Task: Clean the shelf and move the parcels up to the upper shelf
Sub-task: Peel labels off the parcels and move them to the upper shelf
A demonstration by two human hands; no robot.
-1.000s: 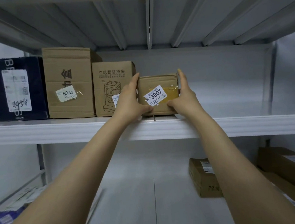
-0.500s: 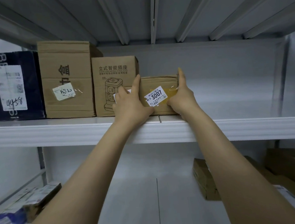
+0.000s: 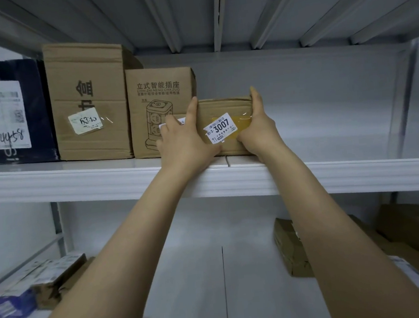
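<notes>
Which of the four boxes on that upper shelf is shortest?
The box labelled 3007, at the row's right end, held between the left hand and right hand. The other three stand clearly taller.

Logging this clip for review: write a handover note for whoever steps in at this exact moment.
Left hand and right hand hold the 3007 parcel by its sides.
It rests on the upper shelf, right of the socket box.
Done: four parcels in view up there.
Left: let go, then lift the boxes off the lower shelf.
</notes>
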